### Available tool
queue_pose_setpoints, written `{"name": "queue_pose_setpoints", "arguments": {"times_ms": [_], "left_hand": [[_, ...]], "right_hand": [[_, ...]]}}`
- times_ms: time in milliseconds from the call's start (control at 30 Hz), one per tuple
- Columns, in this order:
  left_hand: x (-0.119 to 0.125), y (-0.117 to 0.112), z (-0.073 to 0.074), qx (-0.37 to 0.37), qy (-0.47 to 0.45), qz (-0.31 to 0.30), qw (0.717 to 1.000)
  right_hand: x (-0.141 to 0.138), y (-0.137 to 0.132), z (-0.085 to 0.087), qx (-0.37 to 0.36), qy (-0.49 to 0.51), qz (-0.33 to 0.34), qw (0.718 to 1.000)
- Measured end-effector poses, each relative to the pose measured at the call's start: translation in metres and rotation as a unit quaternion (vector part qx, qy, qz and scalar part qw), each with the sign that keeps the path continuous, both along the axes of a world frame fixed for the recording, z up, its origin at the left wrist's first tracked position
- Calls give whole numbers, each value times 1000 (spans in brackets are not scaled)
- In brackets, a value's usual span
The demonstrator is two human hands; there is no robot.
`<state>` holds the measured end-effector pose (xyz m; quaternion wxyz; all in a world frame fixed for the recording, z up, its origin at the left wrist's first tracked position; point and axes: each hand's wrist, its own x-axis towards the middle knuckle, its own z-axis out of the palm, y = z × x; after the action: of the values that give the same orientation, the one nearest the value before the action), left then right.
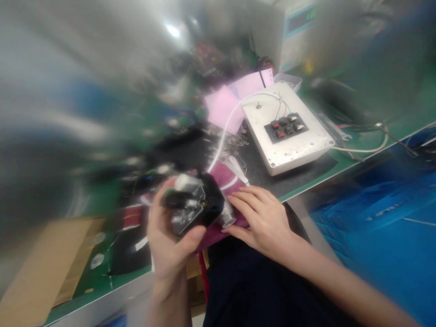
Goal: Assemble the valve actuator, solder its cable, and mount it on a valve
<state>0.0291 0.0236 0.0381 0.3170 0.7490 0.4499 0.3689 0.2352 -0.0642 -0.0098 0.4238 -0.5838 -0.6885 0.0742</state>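
My left hand is wrapped around a black device with a grey-and-clear face, blurred by motion. From its right side sticks a silver ribbed metal cylinder. The fingers and thumb of my right hand close around this cylinder. A white cable runs from behind the device to a white box with a black terminal block on top. Under the device lies a purple cloth.
Pink sheets and scattered small metal parts lie behind my hands. Wrenches and a thin cable are right of the box. A cardboard piece lies at the left. Blue plastic is beyond the table's front edge.
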Motion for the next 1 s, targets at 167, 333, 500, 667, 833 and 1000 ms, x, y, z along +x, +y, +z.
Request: {"name": "queue_pose_setpoints", "arguments": {"times_ms": [167,333,500,667,833,1000], "left_hand": [[14,-8,11,-21,-38,10,999],[26,-16,20,-14,14,9,1000],[28,-17,23,-19,59,-25,998],[30,-18,20,5,67,-24,997],[27,-18,15,-6,49,-34,998],[25,-16,-3,-12,2,-22,1000]], "right_hand": [[-1,-1,-4,-12,-13,-3,1000],[-1,-1,-5,-4,-26,-10,1000],[-2,-2,-5,1,-20,-29,999],[-8,1,-11,-6,-9,-32,999],[15,-16,26,-24,-34,37,998],[107,-1,98,55,-76,-69,993]]}}
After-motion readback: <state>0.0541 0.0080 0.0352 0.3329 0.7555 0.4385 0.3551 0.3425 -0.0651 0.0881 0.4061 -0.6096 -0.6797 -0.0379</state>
